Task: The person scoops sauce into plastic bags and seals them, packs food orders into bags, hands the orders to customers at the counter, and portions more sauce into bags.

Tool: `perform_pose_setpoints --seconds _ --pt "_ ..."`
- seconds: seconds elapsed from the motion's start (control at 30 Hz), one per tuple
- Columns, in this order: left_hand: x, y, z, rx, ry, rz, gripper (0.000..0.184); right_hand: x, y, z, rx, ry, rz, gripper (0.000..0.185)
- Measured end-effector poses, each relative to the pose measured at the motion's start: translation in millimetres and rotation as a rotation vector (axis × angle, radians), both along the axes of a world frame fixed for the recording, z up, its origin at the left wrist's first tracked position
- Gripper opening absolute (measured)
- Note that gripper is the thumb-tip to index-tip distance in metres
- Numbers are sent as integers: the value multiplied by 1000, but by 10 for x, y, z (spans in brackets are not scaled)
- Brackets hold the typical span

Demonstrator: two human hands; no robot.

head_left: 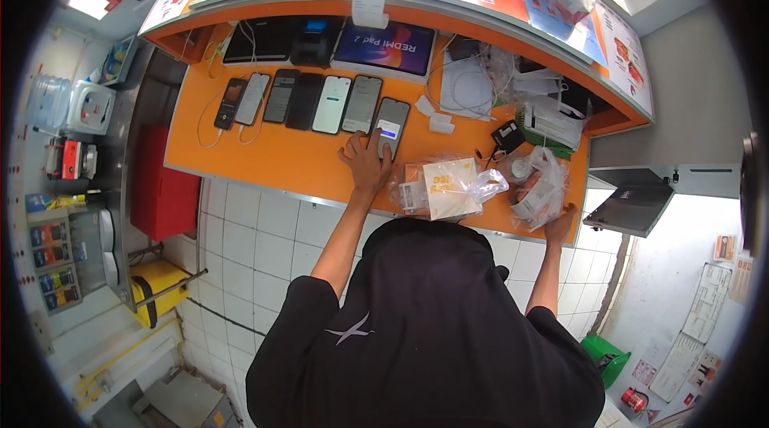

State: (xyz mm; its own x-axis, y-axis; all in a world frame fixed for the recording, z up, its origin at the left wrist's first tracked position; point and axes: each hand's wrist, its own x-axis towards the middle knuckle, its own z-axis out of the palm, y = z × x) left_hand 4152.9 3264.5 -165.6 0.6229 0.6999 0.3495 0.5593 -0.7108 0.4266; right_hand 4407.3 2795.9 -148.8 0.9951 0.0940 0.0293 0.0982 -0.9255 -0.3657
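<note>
1. The work in hand is at the phone (392, 125) that ends the row on the right, lying flat near the middle of the counter (280, 157), back from its near edge.
2. The left hand (368, 167) is spread over that phone's lower end, fingers loose and clenching nothing; a fingertip appears to touch the screen.
3. A pop-up with a blue button shows there, so this step seems unfinished, awaiting an answer.
4. Six other phones run toward the counter's left edge. The white-screened phone (331, 100) is lit; what has been completed on any of them cannot be told.
5. The right hand (560, 224) is at the near right corner, beside a plastic bag (538, 197). Whether its fingers grasp anything cannot be told.
6. A bagged box (452, 189) lies by the near edge, apparently not yet being dealt with.
</note>
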Motion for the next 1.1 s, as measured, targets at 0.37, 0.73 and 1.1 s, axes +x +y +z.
perform_pose_setpoints --seconds 0.37,0.73,1.1 --pt "-68 -101 -86 -26 76 -7 42 -83 -61 -67 102 -47 -132 71" --pt "-293 1 -130 -214 8 -61 62 -81 82 -25 -1 -235 7 69" --pt "-60 62 36 -244 340 -116 85 135 183 355 117 -119 -248 46"
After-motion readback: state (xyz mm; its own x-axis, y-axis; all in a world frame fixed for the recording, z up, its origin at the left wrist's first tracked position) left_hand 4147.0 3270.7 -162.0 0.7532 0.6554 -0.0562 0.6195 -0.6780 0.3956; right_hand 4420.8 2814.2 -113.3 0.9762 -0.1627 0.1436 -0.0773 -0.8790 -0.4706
